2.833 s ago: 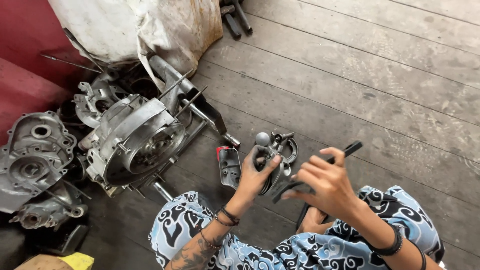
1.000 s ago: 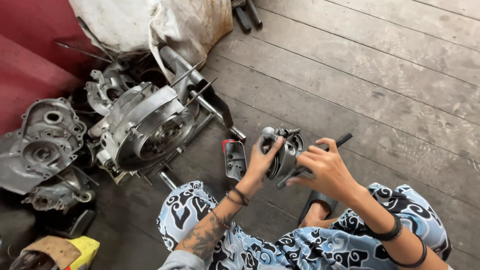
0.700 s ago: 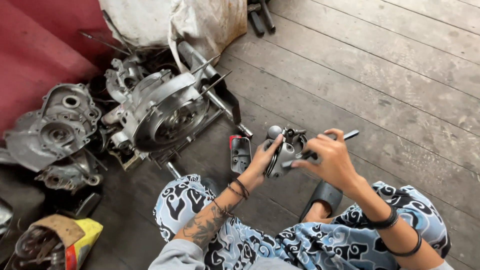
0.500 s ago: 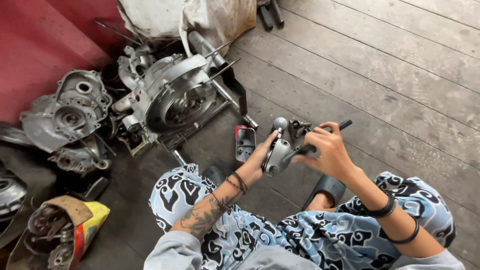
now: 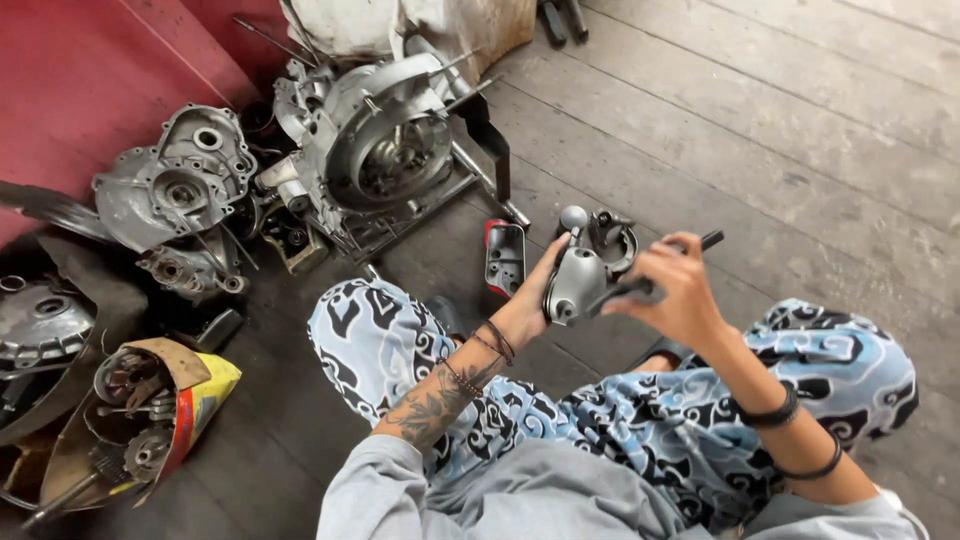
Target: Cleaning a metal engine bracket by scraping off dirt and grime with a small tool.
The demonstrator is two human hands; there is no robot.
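I sit on a wooden floor with my legs in blue patterned trousers. My left hand [image 5: 528,305] grips a small grey metal engine part [image 5: 582,270] with a round knob on top, held up in front of me. My right hand [image 5: 678,290] is closed around a dark slim tool [image 5: 700,244] whose tip meets the right side of the part. Just beyond my hands a small red and grey casing [image 5: 504,258] lies on the boards.
A large engine block [image 5: 385,150] stands on the floor ahead to the left, with grey crankcase halves [image 5: 175,185] beside it against a red wall. An open bag of small parts [image 5: 140,400] lies at the lower left. White sacks [image 5: 400,20] sit at the top.
My view has swung right and down, so the engine pile has slid toward the upper left. Both hands stay on the part and tool, raised slightly closer together.
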